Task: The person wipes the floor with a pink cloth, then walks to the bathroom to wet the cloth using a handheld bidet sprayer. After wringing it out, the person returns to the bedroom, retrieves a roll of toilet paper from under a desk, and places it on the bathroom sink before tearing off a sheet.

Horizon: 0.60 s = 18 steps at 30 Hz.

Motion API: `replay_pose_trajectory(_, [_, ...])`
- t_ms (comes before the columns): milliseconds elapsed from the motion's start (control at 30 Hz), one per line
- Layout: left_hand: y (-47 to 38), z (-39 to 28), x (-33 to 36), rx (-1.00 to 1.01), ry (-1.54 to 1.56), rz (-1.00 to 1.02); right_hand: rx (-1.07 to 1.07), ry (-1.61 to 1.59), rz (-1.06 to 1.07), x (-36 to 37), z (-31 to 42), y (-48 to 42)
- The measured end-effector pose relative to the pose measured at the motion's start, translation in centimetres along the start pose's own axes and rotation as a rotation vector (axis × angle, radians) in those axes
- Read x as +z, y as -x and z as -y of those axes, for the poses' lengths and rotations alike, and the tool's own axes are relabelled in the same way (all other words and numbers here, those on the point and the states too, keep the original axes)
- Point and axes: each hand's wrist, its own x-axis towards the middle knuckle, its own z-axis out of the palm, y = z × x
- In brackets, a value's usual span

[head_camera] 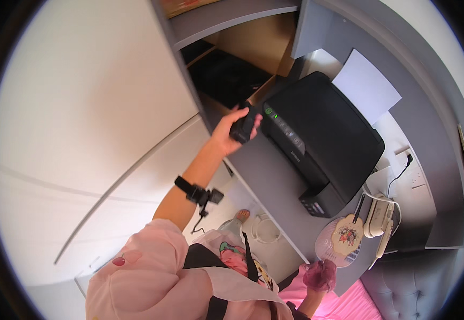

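Note:
My left hand [226, 134] grips a small black object [242, 127] above the near left edge of the grey desk [262, 170]. The object is dark and blurred, so its kind is unclear. Just right of it stands a black Epson printer [328, 128], its green panel lights lit. Lower right, my right hand [313, 297] is closed around a crumpled maroon cloth [321, 275], which hides most of the fingers. Close to that cloth lie a translucent hand fan [328, 242] and a cream flower-shaped fan [346, 236] with a printed picture, partly overlapping.
Behind the printer a white paper sheet [366, 86] stands upright. An open compartment [232, 76] holds dark things beyond my left hand. Cream devices [378, 218] with a cable lie by the fans. A white cabinet door [96, 100] fills the left; a tufted grey headboard [408, 286] is lower right.

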Motion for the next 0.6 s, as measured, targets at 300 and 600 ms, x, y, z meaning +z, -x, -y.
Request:
replay_pose_trajectory(300, [16.7, 6.8, 1.5, 0.224, 0.55, 0.029, 0.652, -1.578, 0.399, 0.2, 0.4, -8.2])
replay_pose_trajectory(600, [31.7, 10.3, -0.2, 0.615, 0.515, -0.093, 0.65, -1.456, 0.809, 5.5, 5.6, -14.5])
